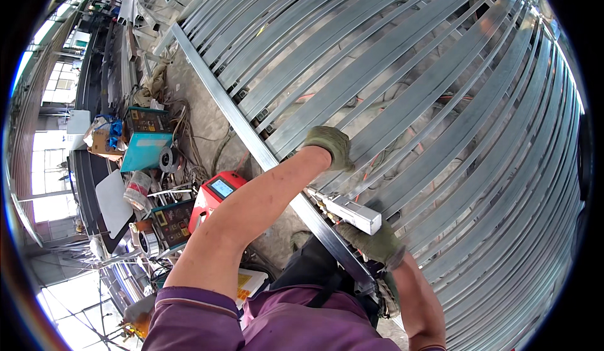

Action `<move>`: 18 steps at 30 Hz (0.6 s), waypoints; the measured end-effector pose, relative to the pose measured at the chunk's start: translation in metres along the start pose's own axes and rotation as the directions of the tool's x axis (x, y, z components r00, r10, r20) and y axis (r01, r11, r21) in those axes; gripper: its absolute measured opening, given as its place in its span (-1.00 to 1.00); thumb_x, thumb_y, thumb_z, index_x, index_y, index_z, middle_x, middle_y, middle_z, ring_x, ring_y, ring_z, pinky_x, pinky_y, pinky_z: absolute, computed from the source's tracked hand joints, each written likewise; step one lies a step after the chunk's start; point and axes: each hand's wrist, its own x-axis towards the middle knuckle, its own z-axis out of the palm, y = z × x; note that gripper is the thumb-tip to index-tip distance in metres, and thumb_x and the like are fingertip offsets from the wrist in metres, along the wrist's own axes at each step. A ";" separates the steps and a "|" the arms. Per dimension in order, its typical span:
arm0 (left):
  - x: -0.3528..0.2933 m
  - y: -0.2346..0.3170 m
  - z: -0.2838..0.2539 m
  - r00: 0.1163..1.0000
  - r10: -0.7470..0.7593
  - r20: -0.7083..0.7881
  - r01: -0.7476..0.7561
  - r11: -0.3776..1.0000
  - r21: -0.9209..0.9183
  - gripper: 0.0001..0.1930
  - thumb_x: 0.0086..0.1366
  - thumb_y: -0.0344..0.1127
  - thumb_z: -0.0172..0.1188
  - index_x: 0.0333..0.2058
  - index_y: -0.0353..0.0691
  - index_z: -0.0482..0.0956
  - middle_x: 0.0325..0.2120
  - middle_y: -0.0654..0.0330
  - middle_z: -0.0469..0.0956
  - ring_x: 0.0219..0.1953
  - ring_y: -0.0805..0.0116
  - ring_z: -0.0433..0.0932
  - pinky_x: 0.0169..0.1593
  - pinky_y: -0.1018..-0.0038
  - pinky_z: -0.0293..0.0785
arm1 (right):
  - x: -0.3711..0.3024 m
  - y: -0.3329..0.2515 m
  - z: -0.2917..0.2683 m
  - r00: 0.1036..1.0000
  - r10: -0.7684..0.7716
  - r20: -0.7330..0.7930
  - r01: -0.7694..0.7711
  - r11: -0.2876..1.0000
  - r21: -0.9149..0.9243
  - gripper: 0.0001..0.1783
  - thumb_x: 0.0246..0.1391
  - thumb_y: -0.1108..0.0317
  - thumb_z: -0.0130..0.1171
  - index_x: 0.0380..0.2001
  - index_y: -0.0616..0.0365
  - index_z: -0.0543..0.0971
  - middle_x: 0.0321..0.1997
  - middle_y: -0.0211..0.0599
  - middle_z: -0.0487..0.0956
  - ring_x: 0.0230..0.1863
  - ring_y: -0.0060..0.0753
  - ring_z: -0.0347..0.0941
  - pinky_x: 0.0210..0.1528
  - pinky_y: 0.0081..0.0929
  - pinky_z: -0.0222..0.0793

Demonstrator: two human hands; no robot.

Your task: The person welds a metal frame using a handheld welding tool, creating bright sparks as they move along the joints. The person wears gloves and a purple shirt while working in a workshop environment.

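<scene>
Head view: your right hand is wrapped around the tool, a pale, boxy thing with a thin front end. The tool sits over the rail, and its tip points left, close to where the bars meet that rail. I can't tell if the tip touches the metal. Your left hand is over the bars, just past the rail, with its fingers bent down. I can't tell if it grips a bar or only rests there (your own glove hides that part). Both hands wear green gloves.

It looks like you are at the lining-up step, with the tool brought to the spot where bar and rail join. The next move seems to call for a calm right hand, the tip right on that join, and a left hand that keeps the bar from sliding but stays out of the tip's way. The red box with a screen is on your left, near your arm.
</scene>
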 end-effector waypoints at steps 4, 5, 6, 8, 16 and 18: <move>-0.001 0.000 0.002 1.000 -0.003 -0.003 0.003 1.000 -0.006 -0.25 0.18 0.45 0.37 0.05 -0.11 0.80 -0.04 0.03 0.80 0.05 -0.01 0.76 0.11 0.10 0.66 | 0.007 0.008 0.002 1.000 0.003 0.028 -0.003 1.000 -0.004 -0.47 0.36 0.13 0.46 0.27 0.15 0.64 0.15 -0.17 0.78 0.14 -0.32 0.74 0.16 -0.36 0.65; -0.001 0.000 0.003 1.000 -0.006 -0.001 0.006 1.000 -0.005 -0.24 0.18 0.45 0.36 0.06 -0.10 0.79 -0.04 0.03 0.80 0.05 -0.01 0.77 0.11 0.10 0.66 | 0.009 0.012 0.002 0.999 -0.014 0.030 0.014 1.000 -0.011 -0.47 0.36 0.15 0.46 0.28 0.16 0.64 0.15 -0.18 0.78 0.14 -0.33 0.74 0.16 -0.36 0.65; -0.001 0.000 0.003 1.000 -0.002 0.004 0.002 1.000 -0.007 -0.25 0.18 0.45 0.36 0.06 -0.10 0.79 -0.04 0.03 0.80 0.05 -0.01 0.77 0.11 0.10 0.66 | 0.011 0.015 0.002 0.999 -0.031 0.032 0.031 0.999 -0.018 -0.46 0.35 0.17 0.46 0.28 0.17 0.64 0.16 -0.19 0.78 0.14 -0.35 0.73 0.17 -0.37 0.65; -0.002 0.001 0.000 1.000 0.009 0.015 -0.009 1.000 -0.011 -0.25 0.20 0.44 0.36 0.06 -0.10 0.79 -0.05 0.04 0.80 0.04 -0.01 0.77 0.10 0.10 0.67 | 0.012 0.014 0.003 0.999 -0.016 0.029 0.015 0.999 0.028 -0.47 0.35 0.21 0.48 0.28 0.19 0.63 0.16 -0.22 0.78 0.14 -0.38 0.73 0.17 -0.38 0.65; -0.006 0.001 0.002 1.000 -0.015 0.008 0.016 0.996 -0.083 -0.32 0.24 0.38 0.39 0.06 -0.09 0.80 -0.07 0.03 0.81 0.01 -0.03 0.78 0.07 0.09 0.67 | 0.006 0.001 0.000 1.000 -0.027 -0.002 0.027 0.986 0.166 -0.49 0.36 0.31 0.47 0.29 0.25 0.63 0.13 -0.26 0.78 0.08 -0.52 0.68 0.16 -0.42 0.63; -0.008 -0.002 0.007 0.999 -0.001 -0.033 -0.002 0.996 -0.092 -0.32 0.24 0.38 0.40 0.05 -0.09 0.80 -0.08 0.03 0.81 0.01 -0.04 0.78 0.06 0.08 0.67 | 0.007 0.001 0.000 0.999 -0.051 -0.004 0.051 0.990 0.129 -0.50 0.36 0.32 0.46 0.28 0.25 0.63 0.14 -0.26 0.78 0.08 -0.51 0.68 0.15 -0.41 0.62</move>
